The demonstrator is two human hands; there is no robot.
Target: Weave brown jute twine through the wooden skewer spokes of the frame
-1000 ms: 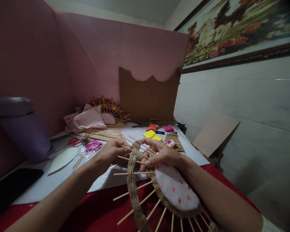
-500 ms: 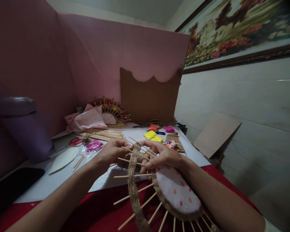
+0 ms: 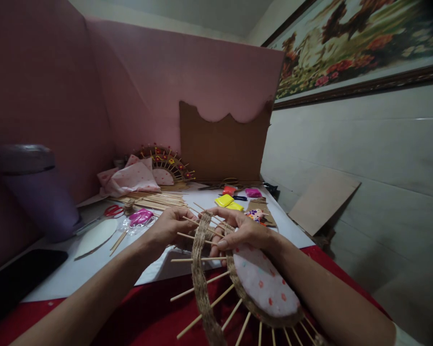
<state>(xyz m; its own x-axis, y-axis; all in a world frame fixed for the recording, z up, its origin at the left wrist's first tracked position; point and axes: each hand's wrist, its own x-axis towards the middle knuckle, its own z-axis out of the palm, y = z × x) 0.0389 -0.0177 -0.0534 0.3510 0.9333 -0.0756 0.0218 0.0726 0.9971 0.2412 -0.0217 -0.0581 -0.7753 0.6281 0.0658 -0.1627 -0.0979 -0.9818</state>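
A half-round fan-shaped craft has thin wooden sticks [image 3: 222,300] spreading from a padded white half-disc [image 3: 265,283] with small red flowers. Brown jute twine edges the half-disc, and a woven jute band [image 3: 201,278] curves across the sticks farther out. My right hand [image 3: 243,230] grips the craft near its upper end, thumb over the inner edge and fingers partly behind the sticks. Beside the band's upper end, my left hand [image 3: 169,228] is closed with its fingertips pinched by the stick ends. What lies between those fingertips is hidden.
Behind my hands lie bundled sticks [image 3: 155,199], red-handled scissors [image 3: 113,210], a bagged magenta lump [image 3: 140,217] and yellow packets [image 3: 224,201]. A finished beaded fan [image 3: 169,163] leans at the back. At left are a purple tumbler [image 3: 39,192] and a black phone-like slab [image 3: 25,278].
The craft's left stick ends have shifted very slightly right and upward. Both hands keep nearly the same hold and place.
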